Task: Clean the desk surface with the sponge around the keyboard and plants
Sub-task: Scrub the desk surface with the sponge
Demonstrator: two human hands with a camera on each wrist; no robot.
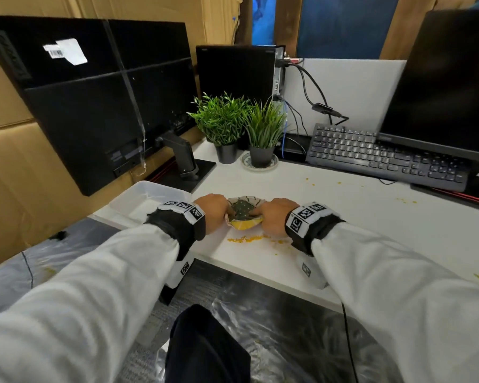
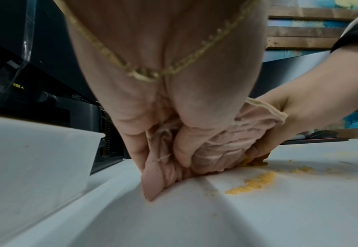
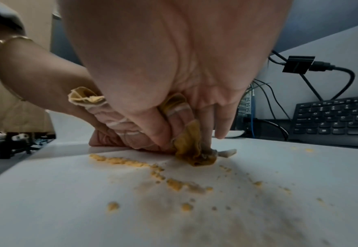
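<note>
I find my left hand and right hand each clenched on one end of the limp, soft sponge cloth, which handles best bunched between them.

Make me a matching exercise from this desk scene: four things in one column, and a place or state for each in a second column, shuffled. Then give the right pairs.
Things
1. cloth
2. keyboard
3. right-hand plant pot
4. plastic tub

Places or states
A. standing on a small patterned saucer
B. at the desk's left edge, beside the left hand
C. bunched up between the left hand and the right hand
D. lying in front of the monitor on the right

Pairs: 1-C, 2-D, 3-A, 4-B
</note>
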